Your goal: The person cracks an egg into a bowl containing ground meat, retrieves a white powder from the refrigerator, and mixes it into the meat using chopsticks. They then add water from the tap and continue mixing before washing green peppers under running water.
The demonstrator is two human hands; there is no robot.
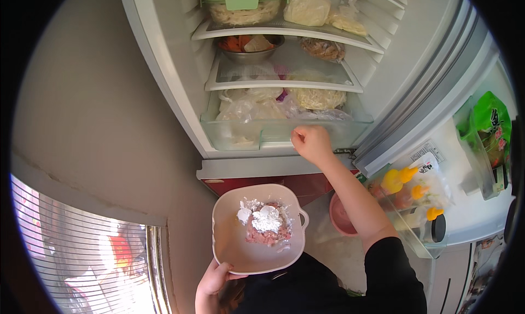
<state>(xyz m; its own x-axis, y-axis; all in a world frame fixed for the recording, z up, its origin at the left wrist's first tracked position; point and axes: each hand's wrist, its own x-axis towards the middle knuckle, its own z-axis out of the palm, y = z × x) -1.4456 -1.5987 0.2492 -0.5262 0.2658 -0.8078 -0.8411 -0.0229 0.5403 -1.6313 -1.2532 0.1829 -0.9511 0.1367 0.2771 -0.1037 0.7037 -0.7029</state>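
In front of me is a pale pink plastic basin (227, 248) with a small loop handle on its right side. Raw minced meat (266, 237) lies in it, topped with a heap of white powder (266, 219). My left hand (216, 276) grips the basin's near left rim, thumb on top. My right hand (312, 145) is reached forward with fingers curled, in front of the clear crisper drawer (229, 134) of an open refrigerator. Nothing shows in its fingers, and contact with the drawer front cannot be made out. Plastic-bagged food (254, 104) fills the drawer.
Shelves above hold a green-lidded glass container (246, 8) and a steel bowl (250, 51). The open refrigerator door (430, 129) at right carries yellow-capped squeeze bottles (393, 180) and a green packet (492, 121). A pink tub (341, 217) stands on the floor; a wall (102, 109) borders the left.
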